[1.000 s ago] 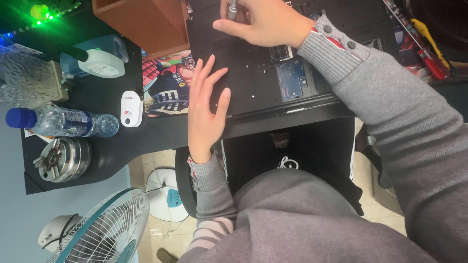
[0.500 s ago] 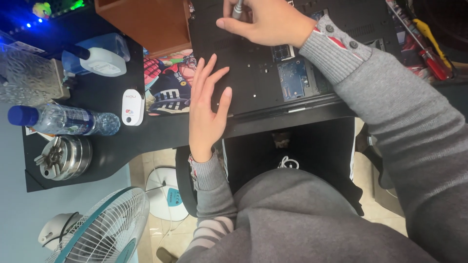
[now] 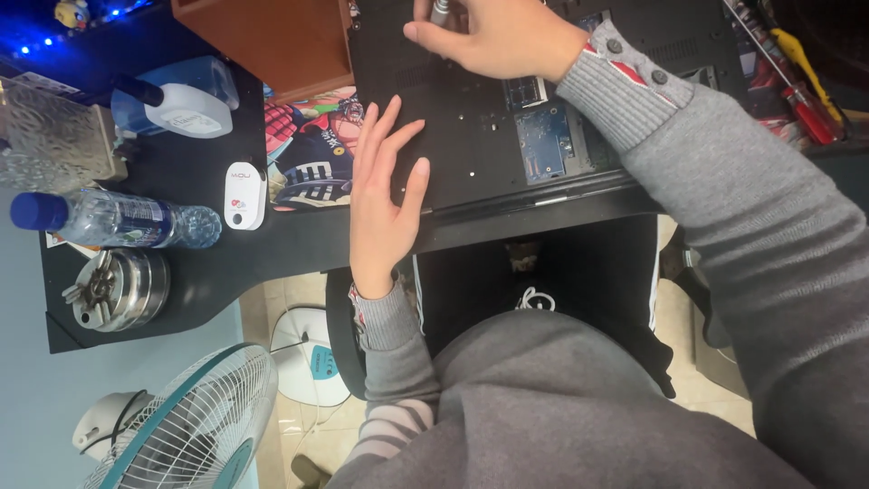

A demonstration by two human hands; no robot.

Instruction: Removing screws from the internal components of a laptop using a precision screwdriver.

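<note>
A black laptop (image 3: 471,118) lies upside down on the black desk (image 3: 272,249), its bottom cover facing up and a small open bay showing a blue circuit board (image 3: 548,149). My left hand (image 3: 385,199) rests flat on the laptop's near left corner, fingers spread. My right hand (image 3: 493,36) is at the laptop's far edge, fingers closed around a grey screwdriver handle (image 3: 441,11) held upright against the cover. The tool's tip is hidden by my fingers.
A colourful printed mouse pad (image 3: 312,149) lies left of the laptop, with a small white device (image 3: 244,195), a water bottle (image 3: 118,220), a white-capped bottle (image 3: 176,113) and a metal tin (image 3: 113,290). Red and yellow tools (image 3: 806,81) lie at right. A fan (image 3: 186,426) stands below.
The camera view has shifted slightly. My right hand keeps turning at the same spot on the cover. My left hand stays flat on the laptop.
</note>
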